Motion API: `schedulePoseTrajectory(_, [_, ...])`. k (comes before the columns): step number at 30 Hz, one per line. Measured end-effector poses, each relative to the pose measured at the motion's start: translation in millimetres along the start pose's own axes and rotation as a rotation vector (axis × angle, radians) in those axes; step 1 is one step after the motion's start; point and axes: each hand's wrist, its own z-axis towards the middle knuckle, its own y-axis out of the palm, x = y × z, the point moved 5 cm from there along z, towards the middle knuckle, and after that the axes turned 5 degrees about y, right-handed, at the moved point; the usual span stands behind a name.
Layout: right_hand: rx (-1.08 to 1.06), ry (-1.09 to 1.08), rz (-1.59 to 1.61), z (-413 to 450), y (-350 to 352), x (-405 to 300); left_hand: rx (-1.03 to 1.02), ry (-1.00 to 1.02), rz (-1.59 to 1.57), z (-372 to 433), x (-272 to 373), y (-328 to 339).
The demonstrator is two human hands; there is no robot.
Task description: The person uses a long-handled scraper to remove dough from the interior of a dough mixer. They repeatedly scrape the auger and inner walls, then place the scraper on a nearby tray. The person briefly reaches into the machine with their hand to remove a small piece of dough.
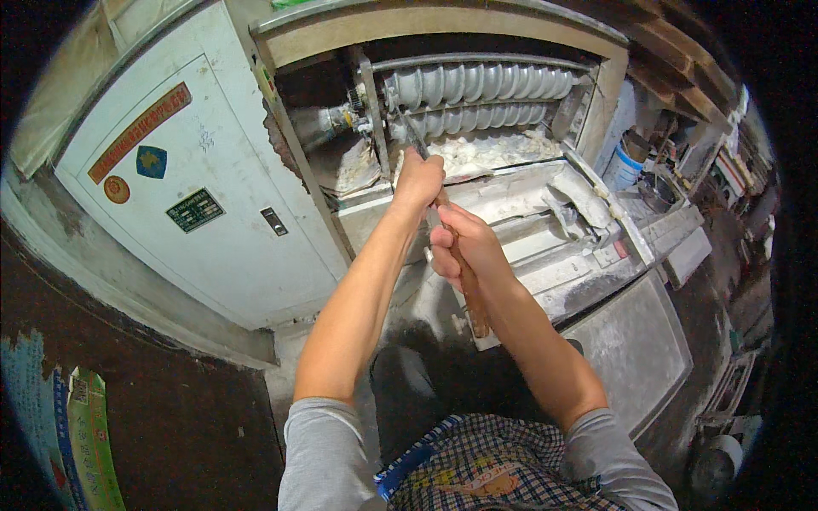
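Both of my hands grip one long tool with a brown wooden handle [471, 297] and a thin, greyish far end that points into the machine's opening. Further up the tool is my left hand [419, 181], wrapped around it. My right hand [465, 239] is closed on the handle just behind the left. Beyond the tool's tip sit two ribbed metal screw rollers [479, 86], one above the other. White, doughy or powdery material [492, 153] lies beneath them. Whether the tip touches the lower roller, I cannot tell.
On the left stands a white metal cabinet door [255, 268] with a latch. A dusty tray [543, 268] juts out in front of the opening, holding a crumpled whitish piece [578, 201]. At the right are a blue-and-white bucket [621, 169] and a grey panel [632, 345].
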Motion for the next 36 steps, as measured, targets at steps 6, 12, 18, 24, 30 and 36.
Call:
schedulePoseTrajectory(6, [0.016, 0.007, 0.104, 0.4, 23.5, 7.4, 0.014, -0.002, 0.159, -1.7, 7.7, -16.2])
schedulePoseTrajectory(12, [0.044, -0.016, 0.009, 19.2, 26.2, 13.7, -0.136, -0.052, 0.133, 14.6, 10.5, -29.2])
schedulePoseTrajectory(18, [0.122, 0.023, -0.042, 12.6, 12.2, 9.6, -0.089, 0.051, 0.074, 21.4, -19.1, -14.7])
schedulePoseTrajectory(24, [0.074, 0.014, -0.183, 55.4, 6.7, 0.0, -0.072, -0.087, -0.042, 60.8, -41.7, -26.7])
schedulePoseTrajectory(30, [0.081, 0.005, -0.466, 58.3, -52.7, 10.4, -0.173, -0.148, -0.138, 24.3, -74.7, 0.2])
schedulePoseTrajectory(36, [0.119, 0.071, -0.683, 93.3, -82.3, -47.1, -0.171, 0.100, 0.178, 1.6, -55.5, -32.3])
